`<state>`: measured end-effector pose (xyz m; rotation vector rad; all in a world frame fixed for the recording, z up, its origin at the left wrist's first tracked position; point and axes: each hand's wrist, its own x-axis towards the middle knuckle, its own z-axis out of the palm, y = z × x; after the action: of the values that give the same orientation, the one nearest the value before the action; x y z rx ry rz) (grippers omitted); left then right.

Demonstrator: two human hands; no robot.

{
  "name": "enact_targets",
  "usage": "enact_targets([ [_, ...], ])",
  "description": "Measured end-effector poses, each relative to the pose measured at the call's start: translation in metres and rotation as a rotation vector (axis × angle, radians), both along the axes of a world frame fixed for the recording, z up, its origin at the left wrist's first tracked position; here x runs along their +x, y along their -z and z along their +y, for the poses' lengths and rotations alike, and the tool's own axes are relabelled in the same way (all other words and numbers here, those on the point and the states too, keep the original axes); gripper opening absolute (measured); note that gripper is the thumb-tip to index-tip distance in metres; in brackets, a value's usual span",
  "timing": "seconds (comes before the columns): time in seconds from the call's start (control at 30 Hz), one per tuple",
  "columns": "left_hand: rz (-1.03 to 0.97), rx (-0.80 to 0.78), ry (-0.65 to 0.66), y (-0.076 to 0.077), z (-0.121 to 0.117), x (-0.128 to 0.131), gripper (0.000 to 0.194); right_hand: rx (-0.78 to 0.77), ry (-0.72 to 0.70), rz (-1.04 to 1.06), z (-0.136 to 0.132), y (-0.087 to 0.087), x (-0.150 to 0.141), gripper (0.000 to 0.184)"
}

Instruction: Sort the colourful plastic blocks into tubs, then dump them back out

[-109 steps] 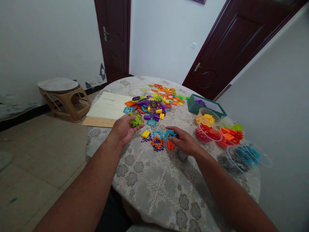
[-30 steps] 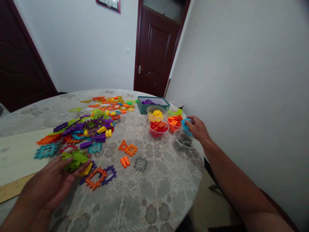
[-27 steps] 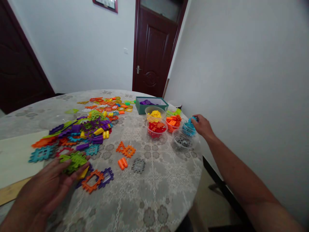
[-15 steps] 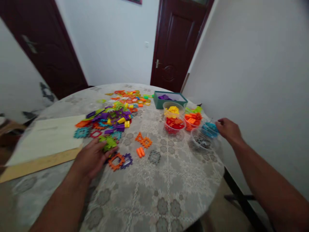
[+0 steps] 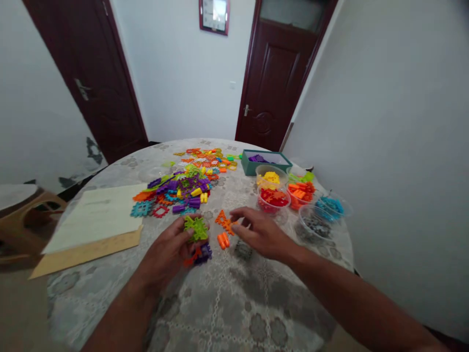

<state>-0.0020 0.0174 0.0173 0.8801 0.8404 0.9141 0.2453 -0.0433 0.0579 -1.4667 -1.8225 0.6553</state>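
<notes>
Gripping lime-green pieces in bent fingers, the left hand faces the right hand, whose thumb and forefinger part beside flat orange pieces; contact is unclear.

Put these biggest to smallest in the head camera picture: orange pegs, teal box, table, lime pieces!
1. Table
2. Teal box
3. Lime pieces in the left hand
4. Orange pegs

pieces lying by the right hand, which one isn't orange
The grey square piece, lying just right of the paired orange tubes. It is the only grey one there; the toothed pieces near the right hand are orange, like the tubes.
</notes>
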Motion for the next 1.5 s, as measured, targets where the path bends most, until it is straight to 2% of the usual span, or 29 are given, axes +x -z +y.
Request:
enact_targets([
  [0.07,-0.013,0.035,0.076,0.001,-0.004,0.004,0.041,-0.045,-0.108,0.08,0.014,0.007,-0.031,0.038],
  [0.13,0.002,0.076,0.11,0.002,-0.006,0.006,0.044,-0.027,-0.143,0.093,0.024,0.015,-0.051,0.04],
  [0.23,0.05,0.11,0.11,0.003,-0.007,0.007,0.051,0.002,-0.121,0.082,0.028,0.023,-0.063,0.027],
  [0.3,0.113,0.154,0.118,0.004,-0.006,0.005,0.054,-0.023,-0.115,0.057,0.025,0.022,-0.058,0.015],
  [0.37,0.295,0.325,0.089,0.008,-0.001,-0.001,0.054,-0.049,-0.108,0.009,0.021,0.016,-0.043,0.015],
  [0.43,0.589,0.648,-0.019,0.016,0.008,-0.012,0.053,-0.042,-0.074,-0.042,0.018,0.004,-0.015,0.027],
  [0.5,0.867,0.992,-0.144,0.027,0.019,-0.029,0.053,0.007,0.015,-0.106,0.023,-0.01,0.026,0.043],
  [0.53,0.969,1.098,-0.15,0.034,0.025,-0.039,0.054,0.05,0.1,-0.158,0.028,-0.017,0.051,0.046],
  [0.57,1.061,1.14,-0.126,0.04,0.03,-0.048,0.057,0.098,0.194,-0.215,0.036,-0.023,0.079,0.049],
  [0.63,1.216,1.121,-0.018,0.052,0.036,-0.065,0.063,0.126,0.367,-0.314,0.055,-0.033,0.138,0.05],
  [0.73,1.345,1.05,0.155,0.064,0.038,-0.079,0.069,-0.049,0.637,-0.428,0.086,-0.042,0.222,0.047],
  [0.77,1.365,1.037,0.189,0.066,0.037,-0.08,0.072,-0.081,0.684,-0.433,0.095,-0.044,0.246,0.048],
  [0.83,1.397,1.019,0.242,0.068,0.033,-0.078,0.079,-0.13,0.758,-0.435,0.108,-0.045,0.283,0.051],
  [0.93,1.454,1.016,0.258,0.067,0.028,-0.07,0.077,-0.185,0.823,-0.424,0.12,-0.041,0.317,0.054],
  [1.07,1.452,1.052,0.223,0.068,0.035,-0.065,0.062,-0.232,0.876,-0.382,0.133,-0.027,0.338,0.051],
  [1.2,1.383,1.041,0.24,0.07,0.048,-0.064,0.05,-0.235,0.916,-0.335,0.134,-0.019,0.343,0.051],
  [1.3,1.371,1.029,0.159,0.06,0.042,-0.056,0.048,-0.208,0.939,-0.336,0.122,-0.025,0.336,0.045],
  [1.4,1.335,0.998,0.257,0.042,0.029,-0.044,0.048,-0.154,0.954,-0.347,0.109,-0.038,0.323,0.047],
  [1.5,1.336,0.989,0.265,0.031,0.025,-0.036,0.04,-0.023,0.918,-0.31,0.099,-0.052,0.298,0.046],
])
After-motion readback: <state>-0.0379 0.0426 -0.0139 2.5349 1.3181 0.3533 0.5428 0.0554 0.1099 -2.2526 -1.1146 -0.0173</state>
